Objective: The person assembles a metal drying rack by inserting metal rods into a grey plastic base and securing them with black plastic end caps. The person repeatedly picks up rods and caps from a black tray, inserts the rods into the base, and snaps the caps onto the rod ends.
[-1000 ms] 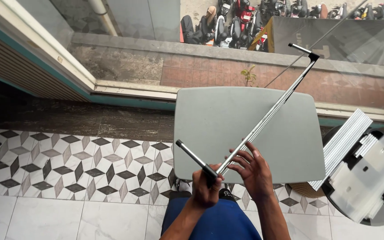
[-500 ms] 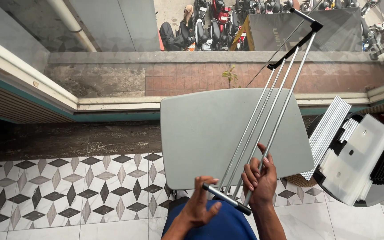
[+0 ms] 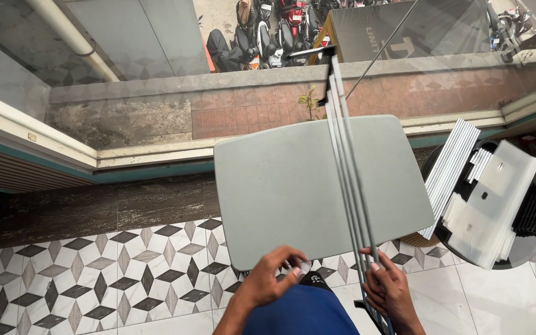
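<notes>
**Holding the folded rod frame upright over the grey tabletop**

We have our right hand (image 3: 387,290) closed around the lower end of a metal rod frame (image 3: 345,174), a bundle of thin grey rods joined at the top by a black end bracket (image 3: 313,53). The frame stands steeply, leaning away from us across the right side of the grey folding table (image 3: 280,192), its top reaching out past the far edge. Our left hand (image 3: 274,273) is curled at the table's near edge, fingertips pinched on a small pale piece (image 3: 301,267); what that piece is we cannot tell. As we judge it, we are at the handling stage, with the rods gathered together and steadied by one hand while the other deals with the small part. The next move seems to call for a firm hold low on the rods so the long top does not swing.

The table is bare and matte. To its right stands a round black stand carrying a stack of white slatted panels (image 3: 451,170) and flat white plates (image 3: 491,198). The floor is patterned tile (image 3: 94,273), grey and black diamonds, running to a dark stone strip and a low glass wall (image 3: 156,74), with parked motorbikes (image 3: 268,25) far below.
</notes>
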